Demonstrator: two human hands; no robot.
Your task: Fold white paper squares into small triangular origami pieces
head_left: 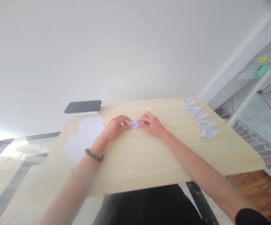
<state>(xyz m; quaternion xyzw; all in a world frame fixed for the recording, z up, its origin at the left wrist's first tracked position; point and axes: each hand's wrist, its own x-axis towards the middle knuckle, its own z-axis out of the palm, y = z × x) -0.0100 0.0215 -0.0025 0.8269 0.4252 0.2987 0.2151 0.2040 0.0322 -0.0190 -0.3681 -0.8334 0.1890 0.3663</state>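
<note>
Folded paper: the small white folded paper (133, 124) lies near the middle of the tabletop (140, 162), between the two hands, flattish, with pointed ends; its finer creases are too small to make out
Left hand: the left hand (115, 127) pinches the paper's left end between thumb and fingers, the back of the hand facing up
Right hand: the right hand (150, 124) pinches the opposite end, thumb and forefinger brought together at the tip, the other fingers curled
Wrist: a bracelet (94, 155) of dark round beads circles the left wrist
Sleeve: a black sleeve (250, 217) shows on the right arm at the lower corner of the view
Loose sheets: white paper sheets (85, 137) lie overlapping and fanned unevenly on the left part of the tabletop, just beside the left hand and forearm
Finished-looking row: five folded pieces (200, 115) run in a slanting line along the right side, well apart from the right hand, some nearly touching their neighbours
Device: a dark flat slab on a white base (83, 107) sits at the far left corner, behind the sheets, with a white cable (106, 106) beside it
Surroundings: a pale wall (126, 50) rises behind the tabletop; a white metal frame (248, 95) stands off to the right
</note>
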